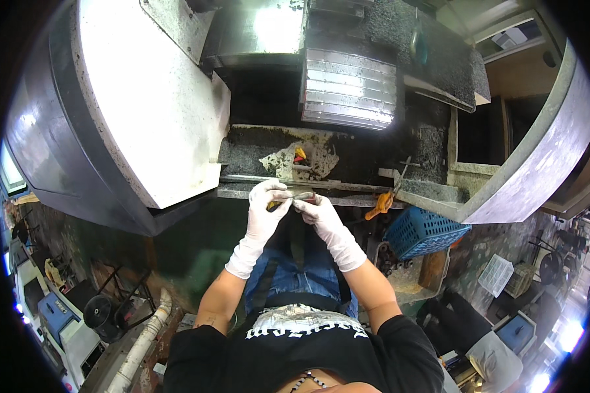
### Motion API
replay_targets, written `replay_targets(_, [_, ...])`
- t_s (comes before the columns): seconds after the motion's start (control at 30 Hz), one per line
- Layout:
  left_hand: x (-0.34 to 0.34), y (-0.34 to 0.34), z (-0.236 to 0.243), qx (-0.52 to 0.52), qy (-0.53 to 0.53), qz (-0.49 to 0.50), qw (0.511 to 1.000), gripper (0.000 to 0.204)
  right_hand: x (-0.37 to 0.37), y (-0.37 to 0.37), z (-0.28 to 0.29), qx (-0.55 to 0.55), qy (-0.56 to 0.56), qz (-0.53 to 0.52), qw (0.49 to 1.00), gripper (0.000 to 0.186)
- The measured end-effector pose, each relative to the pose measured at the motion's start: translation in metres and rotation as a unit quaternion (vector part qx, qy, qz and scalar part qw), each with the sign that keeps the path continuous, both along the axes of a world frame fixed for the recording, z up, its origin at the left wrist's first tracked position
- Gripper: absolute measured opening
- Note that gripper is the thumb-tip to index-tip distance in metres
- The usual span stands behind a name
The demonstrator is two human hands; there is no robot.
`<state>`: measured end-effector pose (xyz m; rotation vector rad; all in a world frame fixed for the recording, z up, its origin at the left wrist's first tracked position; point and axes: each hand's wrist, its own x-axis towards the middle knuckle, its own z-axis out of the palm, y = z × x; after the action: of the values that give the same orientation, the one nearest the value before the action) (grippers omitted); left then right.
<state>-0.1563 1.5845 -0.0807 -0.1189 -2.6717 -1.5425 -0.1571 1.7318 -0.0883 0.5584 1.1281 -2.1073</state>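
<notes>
My left hand (267, 208) and my right hand (322, 216), both in white gloves, meet in front of my waist at the near edge of a machine bed. Thumbs and fingertips of both are pinched close together on something small and dark, too small to name. A bit of yellow (271, 205) shows under the left fingers, and something reddish-brown lies against the right fingers. Just beyond my hands runs a metal rail (242, 178). Past it, a small white holder (301, 159) with red and yellow pieces sits on the chip-covered bed.
A ribbed shiny metal block (349, 88) stands behind the bed. An orange-handled air gun (380, 205) hangs at the edge right of my hands, above a blue plastic basket (423, 234). White machine panels (151, 98) rise at left, and a grey frame (524, 177) curves at right.
</notes>
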Motion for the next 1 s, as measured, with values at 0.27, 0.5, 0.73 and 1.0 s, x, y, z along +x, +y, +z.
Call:
replay_targets(0.27, [-0.019, 0.006, 0.001, -0.097, 0.119, -0.129, 0.980, 0.017, 0.001, 0.022, -0.015, -0.086, -0.036, -0.027, 0.995, 0.015])
replay_targets(0.5, [-0.048, 0.007, -0.065, -0.113, 0.022, -0.028, 0.993, 0.063, -0.004, 0.032, -0.039, -0.043, -0.086, -0.203, 0.974, 0.009])
replay_targets(0.73, [-0.103, 0.007, -0.100, -0.157, -0.126, -0.223, 0.954, 0.062, 0.008, 0.059, -0.042, -0.027, -0.052, -0.212, 0.976, 0.010])
replay_targets(1.0, [-0.072, 0.019, -0.036, -0.095, 0.006, -0.154, 0.984, 0.056, 0.000, 0.075, -0.017, 0.146, 0.066, -0.061, 0.985, 0.012])
